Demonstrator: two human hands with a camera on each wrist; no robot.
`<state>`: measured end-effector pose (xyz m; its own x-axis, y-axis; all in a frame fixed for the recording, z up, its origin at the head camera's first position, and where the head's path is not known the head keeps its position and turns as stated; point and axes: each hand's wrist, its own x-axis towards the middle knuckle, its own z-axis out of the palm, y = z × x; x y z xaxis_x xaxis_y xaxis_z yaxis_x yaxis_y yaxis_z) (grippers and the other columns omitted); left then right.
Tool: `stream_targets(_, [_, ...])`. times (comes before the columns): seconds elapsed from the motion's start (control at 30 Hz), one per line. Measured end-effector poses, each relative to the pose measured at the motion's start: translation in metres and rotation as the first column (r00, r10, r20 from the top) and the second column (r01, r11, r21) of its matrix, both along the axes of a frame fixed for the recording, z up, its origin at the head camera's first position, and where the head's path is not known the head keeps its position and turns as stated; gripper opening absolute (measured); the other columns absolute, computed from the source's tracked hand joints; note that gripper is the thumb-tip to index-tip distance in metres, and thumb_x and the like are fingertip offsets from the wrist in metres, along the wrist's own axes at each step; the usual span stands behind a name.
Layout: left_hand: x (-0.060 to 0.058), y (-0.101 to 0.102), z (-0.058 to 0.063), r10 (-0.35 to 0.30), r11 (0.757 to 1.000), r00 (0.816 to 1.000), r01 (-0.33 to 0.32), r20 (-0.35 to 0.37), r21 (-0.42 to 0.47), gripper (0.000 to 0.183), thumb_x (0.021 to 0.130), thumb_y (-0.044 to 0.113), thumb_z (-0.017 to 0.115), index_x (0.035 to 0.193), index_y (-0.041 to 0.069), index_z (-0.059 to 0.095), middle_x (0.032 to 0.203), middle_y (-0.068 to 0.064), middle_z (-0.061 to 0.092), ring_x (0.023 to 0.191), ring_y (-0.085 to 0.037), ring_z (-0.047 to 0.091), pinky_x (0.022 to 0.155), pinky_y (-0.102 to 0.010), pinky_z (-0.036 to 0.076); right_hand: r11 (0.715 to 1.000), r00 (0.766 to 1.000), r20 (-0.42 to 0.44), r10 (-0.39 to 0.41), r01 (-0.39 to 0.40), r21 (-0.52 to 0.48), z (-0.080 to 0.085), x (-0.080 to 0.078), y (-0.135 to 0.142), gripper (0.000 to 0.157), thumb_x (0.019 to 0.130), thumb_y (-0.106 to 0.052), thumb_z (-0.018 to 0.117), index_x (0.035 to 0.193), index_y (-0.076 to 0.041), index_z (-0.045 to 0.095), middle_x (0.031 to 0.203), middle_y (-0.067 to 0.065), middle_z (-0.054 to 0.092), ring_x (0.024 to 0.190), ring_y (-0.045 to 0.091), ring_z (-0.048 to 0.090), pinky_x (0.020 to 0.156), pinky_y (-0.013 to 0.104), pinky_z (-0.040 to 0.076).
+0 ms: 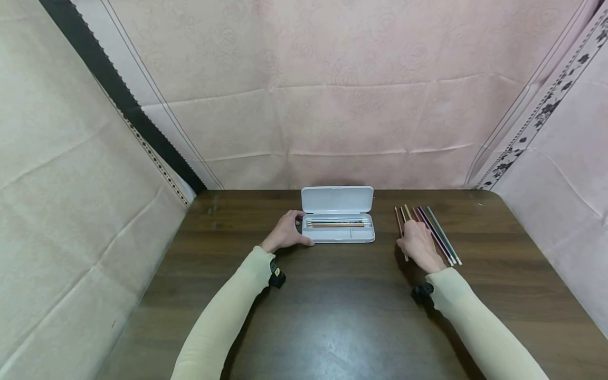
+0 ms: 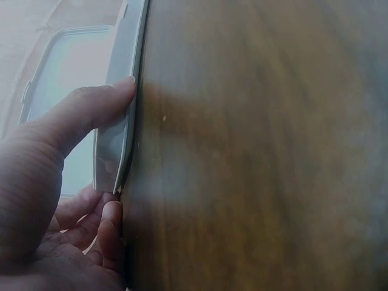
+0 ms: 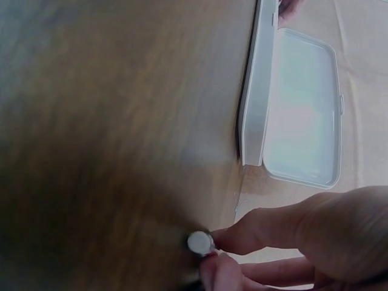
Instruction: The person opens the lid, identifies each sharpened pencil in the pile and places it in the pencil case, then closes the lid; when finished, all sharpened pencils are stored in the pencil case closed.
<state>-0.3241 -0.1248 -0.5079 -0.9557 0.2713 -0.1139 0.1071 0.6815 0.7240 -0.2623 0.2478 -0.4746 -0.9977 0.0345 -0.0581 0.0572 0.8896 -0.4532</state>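
A white pencil case (image 1: pixel 339 238) lies on the table, its lid (image 1: pixel 337 199) tipped up at the back. Several pencils (image 1: pixel 336 225) lie lengthwise inside. My left hand (image 1: pixel 287 231) grips the case's left end, thumb (image 2: pixel 100 106) on the front wall and fingers around the far corner. To the right of the case, my right hand (image 1: pixel 418 245) reaches over a loose row of pencils (image 1: pixel 444 235). Its thumb and forefinger pinch a pencil (image 3: pixel 200 243), whose round pale end faces the right wrist camera. The hand covers parts of the other pencils.
The brown wooden table (image 1: pixel 304 301) extends toward me and to both sides. Behind it hangs a pale patterned cloth (image 1: pixel 304 121), with more cloth along the left and right sides. A dark strip (image 1: pixel 128 100) runs down the left corner.
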Motion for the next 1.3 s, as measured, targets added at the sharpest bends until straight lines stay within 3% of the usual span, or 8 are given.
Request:
stream_targets(0.23, [0.0, 0.0, 0.0, -0.003, 1.0, 1.0, 0.003, 0.001, 0.008, 0.094, 0.08, 0.028, 0.098, 0.157, 0.007, 0.049, 0.158, -0.017, 0.053, 0.142, -0.035, 0.055, 0.121, -0.051, 0.049, 1.0, 1.0, -0.015, -0.007, 0.007, 0.024, -0.001, 0.0, 0.0, 0.031, 0.091, -0.006, 0.07, 0.063, -0.006, 0.058, 0.067, 0.009, 0.056, 0.066, 0.027, 0.055, 0.06, 0.035, 0.046])
stream_targets(0.4, [-0.001, 0.0, 0.0, -0.001, 1.0, 1.0, 0.001, 0.0, -0.004, 0.094, 0.08, 0.029, 0.098, 0.157, 0.007, 0.049, 0.158, -0.017, 0.052, 0.143, -0.035, 0.055, 0.122, -0.051, 0.049, 1.0, 1.0, -0.014, 0.001, -0.002, -0.013, 0.003, 0.002, 0.0, 0.031, 0.091, -0.004, 0.07, 0.061, -0.006, 0.062, 0.06, 0.007, 0.058, 0.061, 0.025, 0.057, 0.055, 0.032, 0.044])
stream_targets(0.67, [0.0, 0.0, 0.001, 0.003, 1.0, 1.0, -0.003, 0.008, -0.004, 0.094, 0.08, 0.028, 0.098, 0.157, 0.007, 0.049, 0.158, -0.017, 0.052, 0.144, -0.035, 0.055, 0.122, -0.051, 0.049, 0.998, 0.999, 0.032, -0.004, 0.006, -0.058, 0.015, 0.012, -0.002, 0.015, 0.094, -0.007, 0.071, 0.082, 0.001, 0.075, 0.064, 0.01, 0.065, 0.05, 0.02, 0.061, 0.045, 0.031, 0.049])
stream_targets(0.9, [-0.001, 0.001, 0.001, 0.006, 1.0, 1.0, -0.006, 0.007, -0.013, 0.094, 0.079, 0.027, 0.099, 0.157, 0.007, 0.05, 0.157, -0.016, 0.053, 0.142, -0.034, 0.055, 0.121, -0.05, 0.05, 0.999, 1.0, -0.007, 0.003, -0.003, -0.039, 0.027, 0.02, -0.006, 0.017, 0.094, -0.012, 0.078, 0.101, 0.004, 0.078, 0.088, 0.018, 0.071, 0.07, 0.026, 0.062, 0.056, 0.032, 0.046])
stream_targets(1.13, [0.0, 0.001, 0.001, 0.004, 1.0, 1.0, -0.004, 0.01, 0.0, 0.094, 0.079, 0.027, 0.098, 0.157, 0.006, 0.05, 0.158, -0.017, 0.053, 0.143, -0.035, 0.055, 0.121, -0.051, 0.049, 0.997, 0.994, -0.094, 0.052, -0.056, -0.044, 0.034, 0.024, -0.015, 0.014, 0.09, -0.011, 0.079, 0.096, 0.001, 0.078, 0.081, 0.014, 0.073, 0.066, 0.023, 0.06, 0.052, 0.031, 0.045])
stream_targets(1.3, [0.0, 0.001, 0.002, 0.009, 1.0, 1.0, -0.009, 0.011, 0.006, 0.094, 0.079, 0.028, 0.099, 0.157, 0.008, 0.05, 0.158, -0.016, 0.052, 0.143, -0.035, 0.055, 0.121, -0.051, 0.049, 0.994, 0.986, -0.135, 0.096, -0.103, -0.047, 0.035, 0.022, -0.025, 0.016, 0.089, -0.01, 0.081, 0.1, 0.001, 0.079, 0.086, 0.016, 0.078, 0.068, 0.023, 0.062, 0.056, 0.031, 0.045])
